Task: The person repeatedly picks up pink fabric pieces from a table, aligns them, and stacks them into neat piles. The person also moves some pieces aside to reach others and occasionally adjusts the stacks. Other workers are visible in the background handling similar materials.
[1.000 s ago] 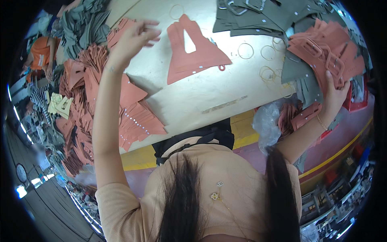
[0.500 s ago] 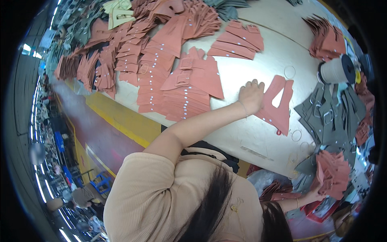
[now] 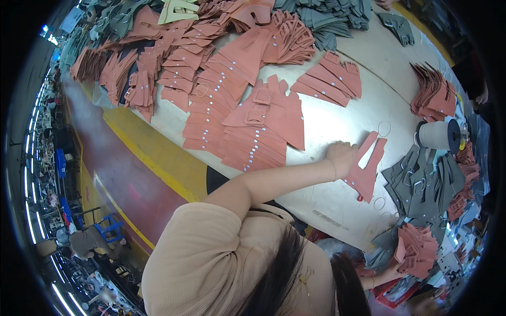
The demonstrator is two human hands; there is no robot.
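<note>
My left hand (image 3: 341, 158) lies on the pale table at the left edge of a coral cut piece (image 3: 365, 168) with a long slot. Its fingers are curled, and anything under them is hidden. At the lower right, my right hand (image 3: 391, 275) grips a fanned bundle of coral cut pieces (image 3: 420, 253). Left of my left hand, overlapping coral pieces (image 3: 261, 131) spread out, some with buckles and small white stickers. A thin ring-shaped band (image 3: 384, 129) sits just above the slotted piece.
Dark green buckled pieces (image 3: 421, 179) and a spool of white cord (image 3: 437, 135) stand on the right. More coral stacks (image 3: 433, 95) and dark green piles (image 3: 337, 21) lie farther back. A yellow-edged floor strip (image 3: 142, 147) runs along the table's left side.
The whole view has shifted, with the table's far side showing more. My left hand remains beside the slotted piece, its fingers now less visible. My right hand still holds the bundle.
</note>
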